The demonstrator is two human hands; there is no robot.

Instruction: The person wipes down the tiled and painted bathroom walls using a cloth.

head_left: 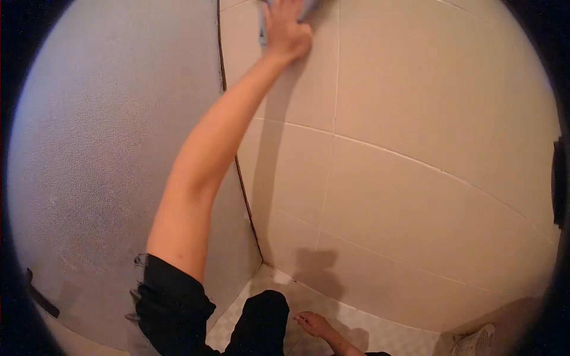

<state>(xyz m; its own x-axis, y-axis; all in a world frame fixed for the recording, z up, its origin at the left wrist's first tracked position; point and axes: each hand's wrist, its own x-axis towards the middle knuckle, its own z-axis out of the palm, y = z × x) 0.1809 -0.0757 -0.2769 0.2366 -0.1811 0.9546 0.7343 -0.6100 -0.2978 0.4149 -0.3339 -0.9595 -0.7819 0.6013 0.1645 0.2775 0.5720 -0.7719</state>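
Note:
High on the beige tiled wall (392,89), my left hand (286,32) presses a blue-grey cloth (262,29) against the tiles. The cloth lies under its fingers and is partly cut off by the top edge of the view. My left arm stretches up from a black sleeve, just right of the wall corner. Low down, near my black-clothed knee, my right hand (313,324) hangs over the floor with its fingers loosely curled. Nothing shows in it, and it touches neither wall nor cloth.
A textured grey panel (89,166) fills the left side and meets the tiles along a dark seam. Pale patterned tiles cover the floor (392,326). A white perforated object (475,341) stands at the lower right. Dark fittings show at the far left (43,296) and right (559,183) edges.

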